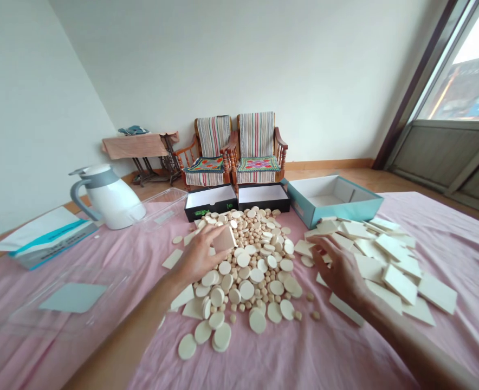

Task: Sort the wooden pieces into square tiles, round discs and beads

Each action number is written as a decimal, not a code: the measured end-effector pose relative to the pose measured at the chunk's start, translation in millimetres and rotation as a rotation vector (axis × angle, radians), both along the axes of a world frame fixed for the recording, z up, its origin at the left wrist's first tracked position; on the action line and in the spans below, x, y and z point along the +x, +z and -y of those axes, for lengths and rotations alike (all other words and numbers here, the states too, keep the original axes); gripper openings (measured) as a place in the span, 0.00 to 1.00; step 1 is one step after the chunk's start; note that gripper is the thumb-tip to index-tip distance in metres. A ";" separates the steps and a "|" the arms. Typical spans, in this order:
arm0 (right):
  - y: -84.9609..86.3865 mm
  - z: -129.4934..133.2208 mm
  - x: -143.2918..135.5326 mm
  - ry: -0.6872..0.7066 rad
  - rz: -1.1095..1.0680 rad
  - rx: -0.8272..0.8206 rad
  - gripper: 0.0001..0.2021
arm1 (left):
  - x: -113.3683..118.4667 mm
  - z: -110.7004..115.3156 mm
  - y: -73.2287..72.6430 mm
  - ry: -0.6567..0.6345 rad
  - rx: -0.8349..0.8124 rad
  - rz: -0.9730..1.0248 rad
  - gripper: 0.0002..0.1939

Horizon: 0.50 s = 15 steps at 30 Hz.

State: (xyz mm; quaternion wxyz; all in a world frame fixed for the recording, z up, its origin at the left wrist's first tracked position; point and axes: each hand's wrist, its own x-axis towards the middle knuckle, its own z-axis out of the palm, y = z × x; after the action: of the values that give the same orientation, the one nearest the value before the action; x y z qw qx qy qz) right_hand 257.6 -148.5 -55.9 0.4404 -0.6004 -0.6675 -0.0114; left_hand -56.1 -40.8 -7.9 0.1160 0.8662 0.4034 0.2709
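Note:
My left hand [201, 252] grips a pale square tile [224, 239] between thumb and fingers, over the left part of a pile of round wooden discs [246, 290] and small wooden beads [256, 233]. On the right, my right hand [339, 265] is at the left edge of a heap of flat square tiles [400, 283]. Its fingers are bent and apart, with nothing visible between them. A few more square tiles [182, 297] lie partly under the left side of the disc pile.
Two black boxes [211, 212] [282, 206] and a light blue open box [345, 211] stand behind the piles on the pink cloth [142, 346]. At left are a white jug [113, 200], a tissue pack [54, 241] and clear plastic trays [115, 279]. Two chairs [257, 135] stand beyond.

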 end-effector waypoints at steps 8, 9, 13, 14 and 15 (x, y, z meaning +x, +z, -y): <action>13.8 24.3 -56.4 0.347 -0.395 -0.316 0.14 | 78.3 65.6 -12.0 -0.315 -0.073 0.002 0.29; 12.2 23.6 -57.7 0.343 -0.410 -0.321 0.13 | 82.4 68.7 -14.7 -0.335 -0.072 0.010 0.28; 12.0 11.7 -34.1 0.153 -0.413 -0.256 0.13 | 77.9 65.9 -19.6 -0.344 0.003 0.003 0.37; 13.8 7.7 -20.5 0.066 -0.403 -0.209 0.13 | 72.1 62.8 -19.2 -0.327 0.024 -0.010 0.37; 15.7 3.9 -4.3 -0.035 -0.387 -0.146 0.14 | 65.1 59.2 -18.3 -0.301 0.034 -0.019 0.33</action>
State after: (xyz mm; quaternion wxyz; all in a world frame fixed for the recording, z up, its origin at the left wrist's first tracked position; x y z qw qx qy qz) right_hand 253.3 -152.5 -40.2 0.5155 -0.6331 -0.5590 0.1450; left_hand 9.0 -100.0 -26.2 0.1369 0.9213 0.2654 0.2489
